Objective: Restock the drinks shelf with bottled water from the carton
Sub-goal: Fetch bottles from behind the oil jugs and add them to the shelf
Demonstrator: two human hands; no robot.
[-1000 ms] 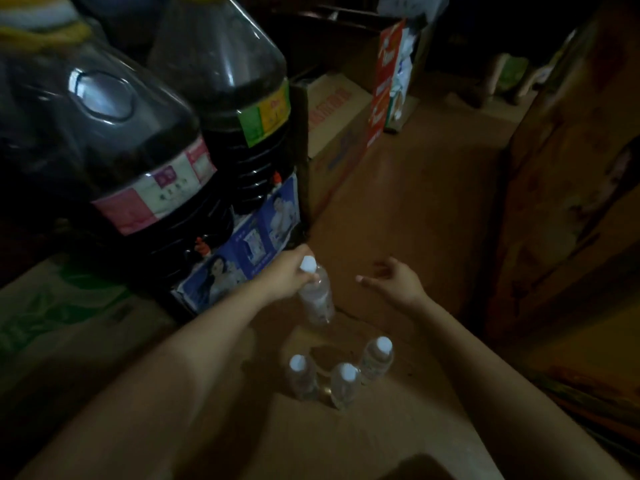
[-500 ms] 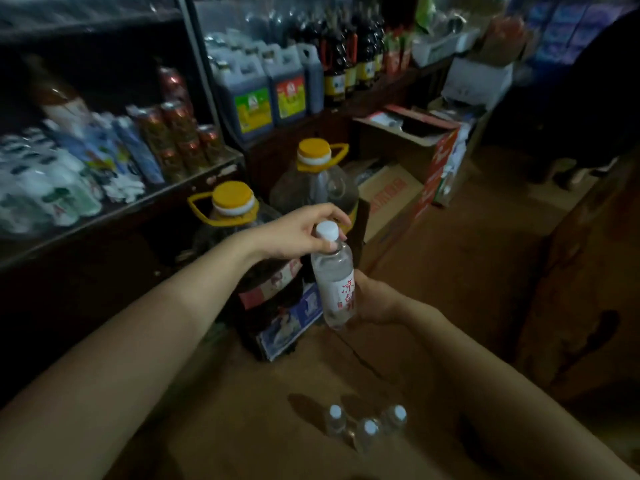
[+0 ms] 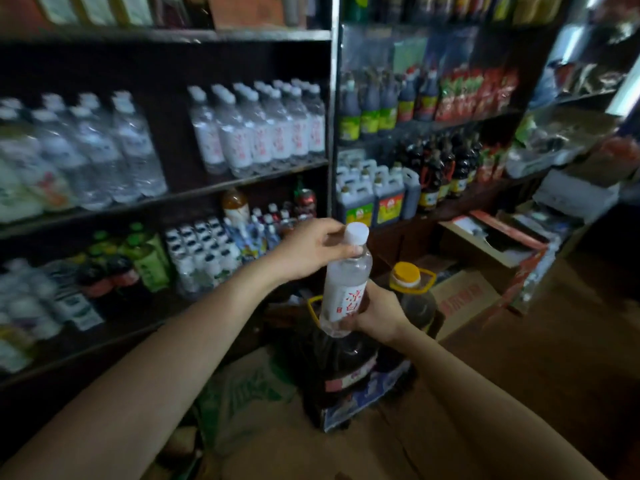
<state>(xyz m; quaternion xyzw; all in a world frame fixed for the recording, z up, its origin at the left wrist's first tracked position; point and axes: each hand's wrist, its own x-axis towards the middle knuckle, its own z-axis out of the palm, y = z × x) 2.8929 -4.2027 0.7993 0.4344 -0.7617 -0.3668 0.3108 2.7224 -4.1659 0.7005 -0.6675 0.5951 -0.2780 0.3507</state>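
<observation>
A clear water bottle (image 3: 344, 282) with a white cap and red lettering is held upright in front of me. My left hand (image 3: 313, 247) grips its neck just under the cap. My right hand (image 3: 379, 315) wraps around its lower part from behind. On the dark drinks shelf (image 3: 242, 180) up and to the left stands a row of matching water bottles (image 3: 263, 129), with larger water bottles (image 3: 86, 150) further left. A gap shows between the two groups. The carton is out of view.
Two big dark oil jugs with yellow caps (image 3: 408, 292) stand on the floor right below the bottle. Cardboard boxes (image 3: 485, 258) sit to the right. The lower shelf holds small drinks (image 3: 204, 254). Sauce bottles (image 3: 398, 188) fill the right-hand shelving.
The view has swung up from the floor to the shelves. The bottle has risen with my left hand at its neck, and my right hand now holds its lower part.
</observation>
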